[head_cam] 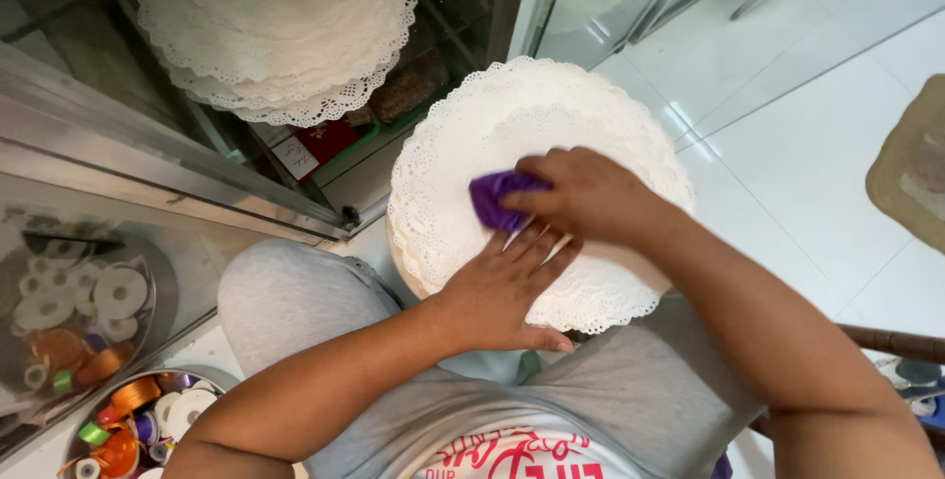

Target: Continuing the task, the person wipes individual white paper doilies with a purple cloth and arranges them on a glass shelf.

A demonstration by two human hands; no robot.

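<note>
A round stack of white lace paper doilies [492,134] rests on my lap, over my grey trousers. My left hand [502,292] lies flat on its near edge, fingers spread, holding the stack down. My right hand [591,193] sits on the middle of the stack, fingers closed on a small purple ribbon piece [495,195] that presses against the top doily.
A second stack of doilies [281,26] lies on a glass-topped display case at upper left. A round bowl of ribbon spools [133,425] in orange, green and white stands at lower left. White floor tiles [817,134] stretch to the right, with a wooden chair part [896,343].
</note>
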